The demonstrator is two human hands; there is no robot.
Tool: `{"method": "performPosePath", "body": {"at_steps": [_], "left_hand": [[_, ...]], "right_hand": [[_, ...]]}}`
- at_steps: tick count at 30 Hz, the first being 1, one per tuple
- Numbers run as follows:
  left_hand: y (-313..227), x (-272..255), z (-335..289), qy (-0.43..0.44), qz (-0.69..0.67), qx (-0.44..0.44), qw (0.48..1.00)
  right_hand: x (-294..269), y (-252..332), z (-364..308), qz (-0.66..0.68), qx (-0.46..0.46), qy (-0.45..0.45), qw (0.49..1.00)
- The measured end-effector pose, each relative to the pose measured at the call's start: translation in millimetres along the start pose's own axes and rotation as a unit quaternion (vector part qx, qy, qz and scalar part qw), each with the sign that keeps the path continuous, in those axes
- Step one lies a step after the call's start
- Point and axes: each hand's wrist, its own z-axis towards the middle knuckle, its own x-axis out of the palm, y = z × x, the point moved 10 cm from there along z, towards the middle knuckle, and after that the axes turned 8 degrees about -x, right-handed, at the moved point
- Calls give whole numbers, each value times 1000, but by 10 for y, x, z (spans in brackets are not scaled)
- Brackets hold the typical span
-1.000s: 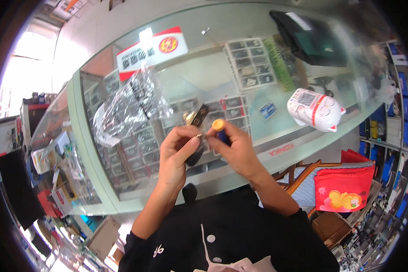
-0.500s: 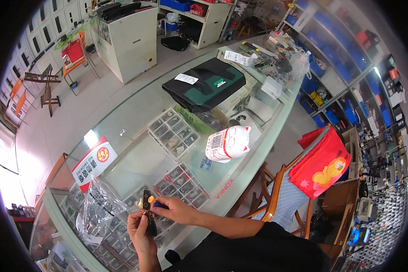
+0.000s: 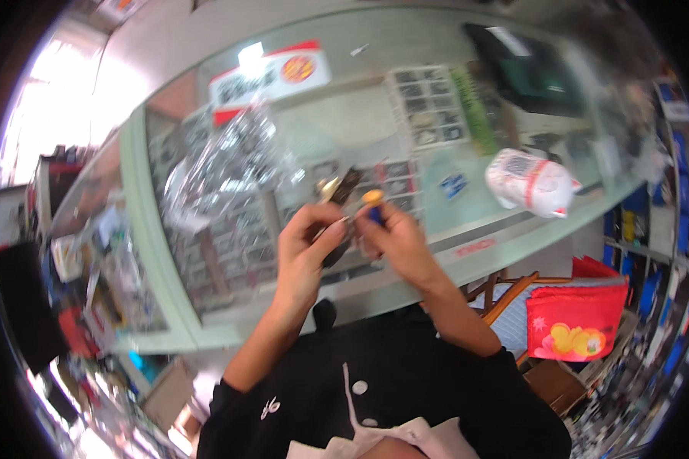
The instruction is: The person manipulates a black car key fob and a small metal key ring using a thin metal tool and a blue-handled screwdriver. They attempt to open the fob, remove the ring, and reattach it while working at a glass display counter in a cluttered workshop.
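Left hand (image 3: 310, 241): fingertips pinching a small blurred piece (image 3: 345, 220). Right hand (image 3: 400, 243): curled round a yellow-ended blue handle (image 3: 373, 198). Both over glass display counter (image 3: 520, 237), neither set down; I judge the work unfinished.

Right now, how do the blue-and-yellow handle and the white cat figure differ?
The handle is gripped in the right hand, while the cat figure sits untouched on the glass counter.
The handle is slim and much smaller; the cat figure is bulky and rounded.
The handle is blue with a yellow end; the cat figure is mostly white with red details.
Both show more than one colour.
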Motion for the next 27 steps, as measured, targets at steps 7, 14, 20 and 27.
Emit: {"method": "performPosePath", "body": {"at_steps": [7, 14, 20, 27], "left_hand": [[116, -38, -28, 9, -68, -31, 997], [252, -89, -31, 1, -76, -59, 995], [269, -136, -33, -15, -76, -59, 995], [371, -370, -54, -56, -119, -74, 989]], "right_hand": [[24, 36, 0, -70, -31, -13, 997], [28, -135, -15, 14, 53, 0, 999], [52, -130, 2, 4, 29, -2, 1000], [-115, -112, -38, -66, 15, -48, 997]]}}
